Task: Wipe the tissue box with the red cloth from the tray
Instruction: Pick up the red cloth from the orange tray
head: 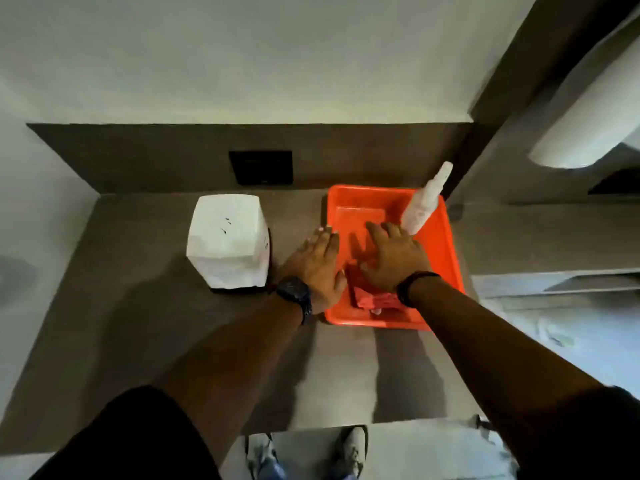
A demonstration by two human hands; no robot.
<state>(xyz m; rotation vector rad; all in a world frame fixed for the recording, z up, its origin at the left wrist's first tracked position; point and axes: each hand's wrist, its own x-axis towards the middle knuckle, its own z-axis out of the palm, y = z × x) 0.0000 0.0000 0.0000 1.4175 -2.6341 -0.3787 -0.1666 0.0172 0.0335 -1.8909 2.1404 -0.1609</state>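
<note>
A white tissue box (227, 239) stands upright on the brown counter, left of an orange tray (446, 244). A folded red cloth (375, 299) lies in the near part of the tray, partly hidden under my hands. My right hand (393, 259) is spread flat inside the tray, over the cloth, fingers pointing away from me. My left hand (317, 268) lies flat over the tray's left rim, between the tray and the tissue box, holding nothing.
A white spray bottle (424, 202) stands in the tray's far right corner, close to my right fingers. A black wall plate (261, 167) sits on the back panel. The brown counter (145, 306) ends at a front edge near my shoes.
</note>
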